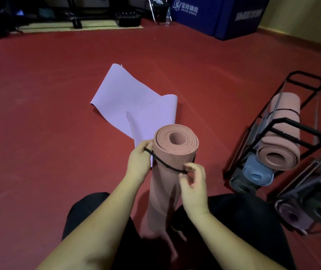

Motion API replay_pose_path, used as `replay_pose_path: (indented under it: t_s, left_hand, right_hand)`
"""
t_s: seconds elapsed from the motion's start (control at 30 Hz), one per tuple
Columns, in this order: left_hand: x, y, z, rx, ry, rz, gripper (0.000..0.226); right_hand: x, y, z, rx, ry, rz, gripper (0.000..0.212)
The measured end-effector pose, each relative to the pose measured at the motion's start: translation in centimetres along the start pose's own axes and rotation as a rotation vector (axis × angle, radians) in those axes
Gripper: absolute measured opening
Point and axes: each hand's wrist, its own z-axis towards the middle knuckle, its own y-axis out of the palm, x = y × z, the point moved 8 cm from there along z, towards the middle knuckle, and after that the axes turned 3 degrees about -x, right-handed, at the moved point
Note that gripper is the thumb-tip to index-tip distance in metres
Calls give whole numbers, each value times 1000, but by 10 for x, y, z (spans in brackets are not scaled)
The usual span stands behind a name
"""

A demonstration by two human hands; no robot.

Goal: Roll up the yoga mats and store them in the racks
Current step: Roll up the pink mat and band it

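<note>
Two hands on upright pink mat (167,172), left hand (139,162) and right hand (193,183) apparently pinching black strap (165,166)

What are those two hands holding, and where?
Both hands pinch a black strap around the upright pink rolled mat: left hand at its left side, right hand at its right.

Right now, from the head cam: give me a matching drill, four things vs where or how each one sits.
Things
1. pink rolled mat
2. lilac mat
3. black strap
4. blue rolled mat

States
A. lying partly unrolled on the red floor
B. stored in the black rack, below another pink roll
C. standing upright between the person's knees
D. stretched around the roll, held by the left hand and the right hand

Pairs: 1-C, 2-A, 3-D, 4-B
</note>
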Motion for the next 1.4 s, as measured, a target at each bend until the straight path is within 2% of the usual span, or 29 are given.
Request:
replay_pose_path:
  t_s: [0.07, 0.13, 0.2, 0.27, 0.33, 0.4, 0.43, 0.5, 0.57, 0.67, 0.8, 0.87, 0.93, 1.0, 1.1, 1.27, 1.33, 1.4]
  left_hand:
    - [1, 3, -3, 11, 14, 2, 24]
    - [-1, 1, -4, 35, 18, -6, 26]
    - [-2, 3, -9, 2, 24, 6, 37]
    - [-4, 9, -14, -102, 28, -7, 51]
    - [-8, 6, -13, -119, -3, -193, 57]
    - [-11, -1, -10, -43, -115, -520, 45]
    - [-10, -2, -9, -17, -143, -599, 41]
    - [-4, 2, -9, -29, -133, -555, 47]
    - [-6, 5, -10, 28, -138, -452, 50]
    - [-24, 4, -11, 148, -251, -353, 44]
    - [-60, 9, -8, 145, -390, -257, 51]
    - [-68, 3, 0, 147, -390, -185, 43]
    - [-62, -6, 13, 161, -341, -99, 32]
    - [-48, -11, 21, 218, -290, -147, 42]
    - [-54, 2, 20, 226, -354, -383, 55]
    - [-84, 13, 18, 227, -425, -349, 40]
    - [-98, 16, 21, 192, -459, -256, 34]
    - [-115, 18, 22, 129, -519, -188, 39]
  right_hand:
    - [-2, -10, 0, 142, 119, 126, 33]
    - [0, -15, 11, 205, 218, 199, 27]
    - [1, -13, 26, 188, 268, 249, 28]
    - [1, -8, 38, 148, 310, 302, 38]
    - [2, -4, 43, 106, 375, 369, 45]
    - [8, 0, 43, 84, 440, 421, 48]
    - [15, 4, 42, 78, 476, 424, 49]
    - [24, 15, 38, 24, 520, 370, 52]
    - [33, 27, 38, -15, 552, 347, 54]
    - [45, 36, 38, -37, 673, 402, 57]
    - [61, 42, 32, -124, 809, 440, 57]
    - [65, 34, 36, -111, 757, 353, 48]
    - [63, 16, 50, -22, 625, 226, 40]
    - [49, 12, 66, 10, 505, 238, 36]
    - [41, 30, 75, -26, 511, 410, 45]
    - [84, 47, 63, -82, 630, 348, 55]
    - [109, 51, 54, -125, 708, 281, 57]
    - [134, 53, 48, -190, 792, 177, 60]
